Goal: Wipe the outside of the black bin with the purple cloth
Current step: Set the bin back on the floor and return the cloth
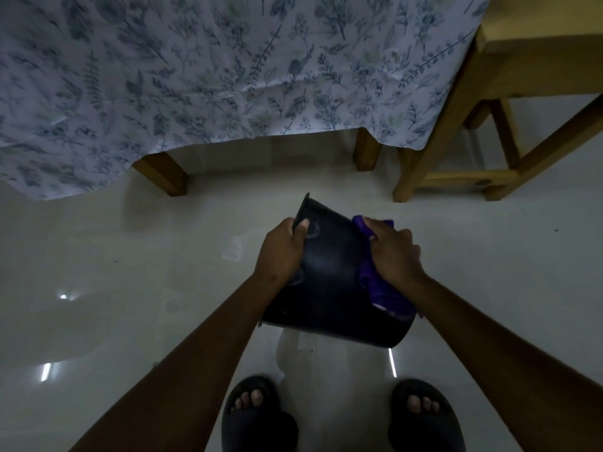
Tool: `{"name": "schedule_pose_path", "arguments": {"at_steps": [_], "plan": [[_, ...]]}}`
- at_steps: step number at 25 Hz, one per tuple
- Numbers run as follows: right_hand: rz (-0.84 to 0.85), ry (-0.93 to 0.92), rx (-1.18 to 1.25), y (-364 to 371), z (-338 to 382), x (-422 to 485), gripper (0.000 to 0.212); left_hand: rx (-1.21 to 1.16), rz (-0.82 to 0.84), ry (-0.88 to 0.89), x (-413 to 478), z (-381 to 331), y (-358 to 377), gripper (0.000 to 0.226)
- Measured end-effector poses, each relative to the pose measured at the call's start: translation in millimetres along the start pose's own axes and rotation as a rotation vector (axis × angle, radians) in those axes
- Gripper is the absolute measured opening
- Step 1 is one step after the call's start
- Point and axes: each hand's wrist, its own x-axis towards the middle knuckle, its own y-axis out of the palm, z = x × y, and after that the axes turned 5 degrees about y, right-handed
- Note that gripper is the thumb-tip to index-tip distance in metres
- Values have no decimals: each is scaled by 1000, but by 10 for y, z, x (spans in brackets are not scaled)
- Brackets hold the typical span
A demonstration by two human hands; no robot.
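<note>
— Hands first, from the left: what did each have?

— Left hand (pixel 283 247) gripped the rim end of the round black plastic bin (pixel 329 282), its fingers (pixel 301 227) curled shut over the edge. The bin was held tilted in the air above the pale glossy floor (pixel 146 256), rim pointing away.

— And the right?

— Right hand (pixel 396 252) pressed the crumpled purple cloth (pixel 378 287) against the bin's outer wall, its fingers closed on the cloth.

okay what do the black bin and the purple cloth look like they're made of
Black bin: probably plastic, smooth and semi-matte, with a dull sheen and a thin flared rim. Purple cloth: soft woven or microfibre fabric, judging by how it bunches and drapes under the right hand; the dim light hides its weave.
</note>
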Motion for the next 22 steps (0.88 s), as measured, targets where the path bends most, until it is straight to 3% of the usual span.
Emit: {"name": "schedule_pose_path", "arguments": {"at_steps": [2, 5, 8, 13, 17, 22], "plan": [[44, -2, 193, -62, -154, -53, 45, 48, -7, 102, -120, -59, -96, 32], [-3, -188, 361, -244, -131, -357, 46, 259, 9, 293, -282, -206, -257, 31], [-158, -194, 417, -382, -119, -536, 47, 543, 90, 459, -494, -319, -218, 31], [-318, -180, 426, -576, -59, -700, 51, 758, 5, 830, -625, -268, 50, 14], [-367, -246, 319, -655, -119, -788, 54, 793, 75, 899, -740, -112, 220, 35], [-302, -288, 221, -553, -262, -890, 59, 710, 154, 911, -989, 66, 310, 23]]}}
